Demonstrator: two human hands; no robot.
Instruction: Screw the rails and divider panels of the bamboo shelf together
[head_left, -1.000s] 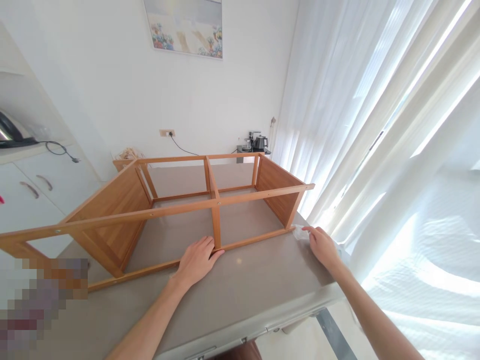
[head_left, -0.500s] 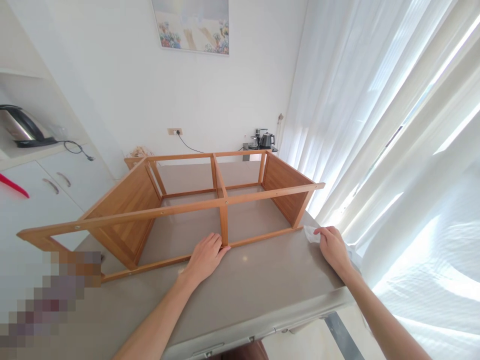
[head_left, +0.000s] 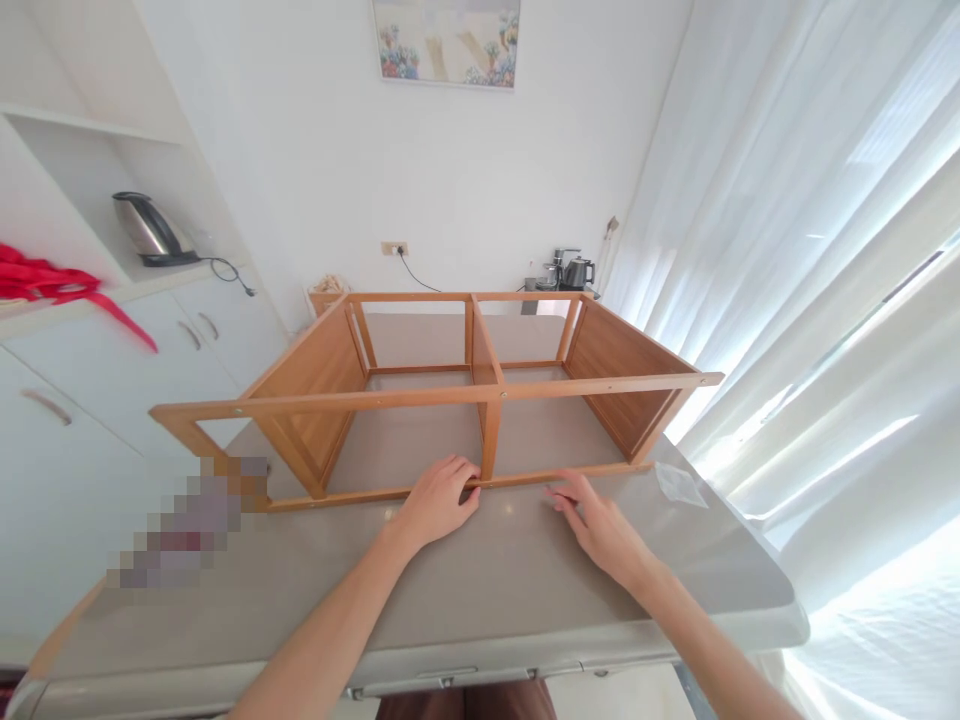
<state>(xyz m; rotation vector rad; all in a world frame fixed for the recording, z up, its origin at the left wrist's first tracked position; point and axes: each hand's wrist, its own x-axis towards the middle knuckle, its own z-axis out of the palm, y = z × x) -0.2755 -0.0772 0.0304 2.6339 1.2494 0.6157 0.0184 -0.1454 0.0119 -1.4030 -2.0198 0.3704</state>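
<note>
A wooden shelf frame [head_left: 489, 440] lies on its side on the grey table [head_left: 480, 590], with solid panels at its ends and a divider in the middle. My left hand [head_left: 442, 500] is closed around its near lower rail, right by the divider. Just in front of that rail, to the right of the divider, my right hand [head_left: 600, 525] pinches its fingertips together. Something small and dark shows at them, too small to make out. A clear plastic bag [head_left: 679, 485] lies flat near the frame's right end.
A blurred-out patch [head_left: 195, 525] covers the frame's left near corner. White curtains [head_left: 825, 300] hang along the right side. On the left are white cabinets [head_left: 135, 370] with an electric kettle [head_left: 154, 230] and red fabric [head_left: 52, 280]. A coffee maker [head_left: 555, 270] stands at the back.
My right hand has left the plastic bag and moved left towards the middle of the near rail. My left hand stays by the divider. The view has shifted left.
</note>
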